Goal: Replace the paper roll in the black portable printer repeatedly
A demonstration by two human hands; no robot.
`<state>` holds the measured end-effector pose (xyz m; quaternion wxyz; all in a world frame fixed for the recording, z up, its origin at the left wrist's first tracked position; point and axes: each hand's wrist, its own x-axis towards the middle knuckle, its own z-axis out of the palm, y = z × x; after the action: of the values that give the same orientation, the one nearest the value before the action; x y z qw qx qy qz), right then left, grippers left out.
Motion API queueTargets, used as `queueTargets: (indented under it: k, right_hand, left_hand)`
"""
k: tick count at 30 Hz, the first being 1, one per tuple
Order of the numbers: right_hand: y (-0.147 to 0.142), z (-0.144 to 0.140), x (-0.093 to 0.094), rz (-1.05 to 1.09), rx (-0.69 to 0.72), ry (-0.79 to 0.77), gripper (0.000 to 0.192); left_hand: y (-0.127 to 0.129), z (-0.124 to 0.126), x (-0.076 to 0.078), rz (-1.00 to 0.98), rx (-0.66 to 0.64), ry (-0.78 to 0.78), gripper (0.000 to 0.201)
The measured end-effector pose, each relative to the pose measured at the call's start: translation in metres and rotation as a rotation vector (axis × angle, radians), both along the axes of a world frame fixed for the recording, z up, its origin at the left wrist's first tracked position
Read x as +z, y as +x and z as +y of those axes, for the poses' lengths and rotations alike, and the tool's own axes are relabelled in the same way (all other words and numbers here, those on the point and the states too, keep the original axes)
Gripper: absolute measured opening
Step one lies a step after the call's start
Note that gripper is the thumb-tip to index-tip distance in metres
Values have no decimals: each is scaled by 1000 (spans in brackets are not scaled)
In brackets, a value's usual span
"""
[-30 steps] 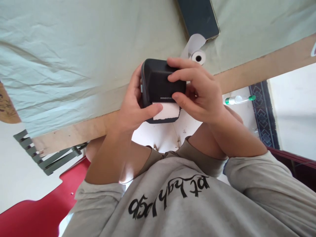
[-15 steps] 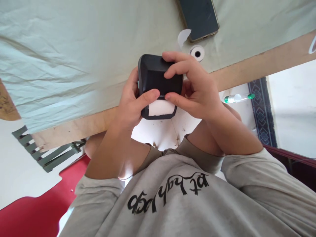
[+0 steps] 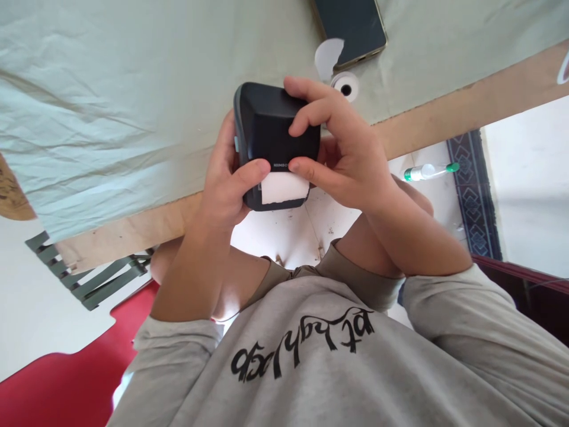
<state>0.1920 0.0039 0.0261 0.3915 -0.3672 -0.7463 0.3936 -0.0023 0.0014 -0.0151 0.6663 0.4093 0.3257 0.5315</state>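
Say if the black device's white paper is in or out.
Out, at least partly: white paper shows below lettering on the black device; any inside is hidden.

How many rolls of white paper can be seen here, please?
1. The paper roll is on the table, between the phone and the right hand. Another could be hidden inside the black device, as white paper sticks out of it.

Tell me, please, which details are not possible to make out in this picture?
In the head view:
Black printer: right side, partly covered by the right grip.
Left grip: fingertips except the thumb's, hidden behind the printer.
Phone: far end, cut off by the top edge.
Bottle: label writing, too small.
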Motion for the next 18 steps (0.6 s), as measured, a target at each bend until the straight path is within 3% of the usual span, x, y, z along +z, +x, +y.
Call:
queueTargets:
  k: [3,8,12,18]
  right_hand:
    - [0,2,-7,50,22,10,23]
    - [-3,5,-15,40,1,47,23]
    - [-5,4,-15,42,-8,15,27]
    - [-5,3,-17,18,-49,-40,37]
  left_hand:
    - [2,1,1,-72,12,23,57]
    - [7,-4,20,-67,91,-76,33]
    - [8,-6,27,-73,102,-190,33]
    - [5,-4,25,-65,58,-186,38]
